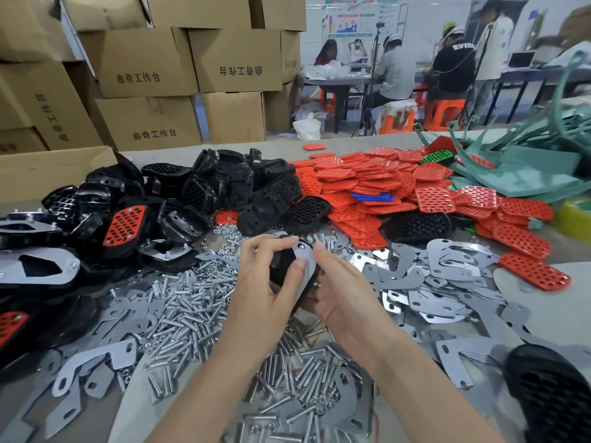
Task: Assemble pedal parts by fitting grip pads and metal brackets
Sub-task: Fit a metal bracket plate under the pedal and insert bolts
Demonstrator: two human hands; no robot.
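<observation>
Above a heap of shiny metal bolts (192, 310) on the desk (559, 314), the left hand (267, 289) and right hand (340, 302) together clasp a black plastic pedal (281, 263), a flat grey bracket (303, 262) lying on it. Beyond, glossy black shells (208, 187) and red perforated grip pads (383, 180) pile loose; closed cardboard boxes (144, 62) stack behind

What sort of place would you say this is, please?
Probably a factory assembly workshop: a table heaped with red grip pads, metal brackets and bolts, stacked cardboard boxes behind.
</observation>
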